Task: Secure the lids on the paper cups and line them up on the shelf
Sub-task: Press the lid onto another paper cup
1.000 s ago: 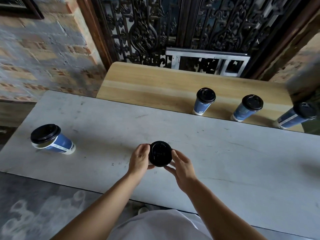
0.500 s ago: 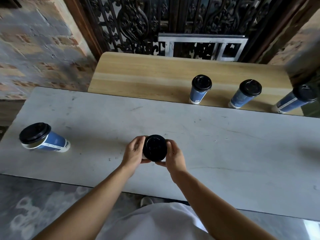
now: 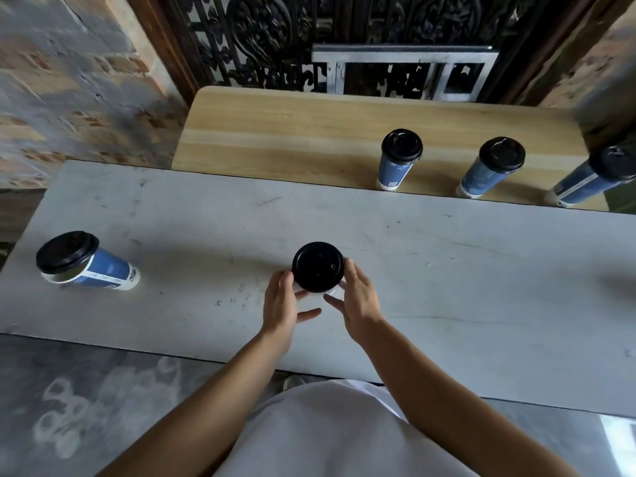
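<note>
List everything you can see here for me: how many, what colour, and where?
Shelf cups: three, blue with black lids, in a row on the shelf's right part.
Middle cup: one, black lid, on the table between the hands.
Left cup: one, blue with black lid, table's left end.
Table: one, grey, nearest the person.
Shelf: one, light wood, behind the table.
Metal frame: one, silver, against the dark grille.
Brick wall: left.
Left hand, right hand: either side of the middle cup.
</note>
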`<action>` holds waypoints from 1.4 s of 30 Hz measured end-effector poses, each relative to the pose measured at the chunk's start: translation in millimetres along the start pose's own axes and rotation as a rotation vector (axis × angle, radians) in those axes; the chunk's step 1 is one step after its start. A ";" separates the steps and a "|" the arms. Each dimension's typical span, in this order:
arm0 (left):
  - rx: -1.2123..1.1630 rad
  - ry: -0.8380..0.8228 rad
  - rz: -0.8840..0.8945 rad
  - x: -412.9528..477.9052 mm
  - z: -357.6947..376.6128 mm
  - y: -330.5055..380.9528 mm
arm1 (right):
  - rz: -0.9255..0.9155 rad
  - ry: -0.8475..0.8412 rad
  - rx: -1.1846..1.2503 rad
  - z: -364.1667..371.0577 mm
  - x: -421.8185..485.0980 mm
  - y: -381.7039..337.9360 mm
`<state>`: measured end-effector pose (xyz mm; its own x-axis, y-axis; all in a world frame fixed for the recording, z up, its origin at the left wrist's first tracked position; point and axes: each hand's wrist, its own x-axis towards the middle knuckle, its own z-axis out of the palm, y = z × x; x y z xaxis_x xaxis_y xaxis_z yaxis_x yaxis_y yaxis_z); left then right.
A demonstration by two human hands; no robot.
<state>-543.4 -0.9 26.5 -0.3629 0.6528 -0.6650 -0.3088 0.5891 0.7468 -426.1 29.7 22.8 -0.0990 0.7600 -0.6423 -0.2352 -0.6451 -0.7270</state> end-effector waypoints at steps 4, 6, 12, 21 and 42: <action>0.105 -0.022 -0.031 3.4 1.9 4.4 | 0.032 -0.003 -0.037 -1.6 6.9 -10.6; 0.136 -0.031 -0.021 6.0 2.5 7.2 | 0.021 -0.008 -0.055 -0.9 8.4 -10.4; 0.264 -0.105 0.101 13.8 8.2 17.4 | -0.019 0.035 -0.113 -10.2 21.5 -12.8; 0.330 -0.160 0.086 21.2 10.7 27.2 | 0.012 0.039 -0.084 -9.3 33.0 -18.2; 0.273 -0.040 0.040 24.5 47.9 25.7 | 0.055 0.010 -0.036 -32.8 41.9 -37.1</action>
<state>-518.1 53.0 28.9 -0.3336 0.6932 -0.6389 -0.0450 0.6652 0.7453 -389.8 82.9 14.9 -0.1010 0.7226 -0.6838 -0.1944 -0.6884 -0.6988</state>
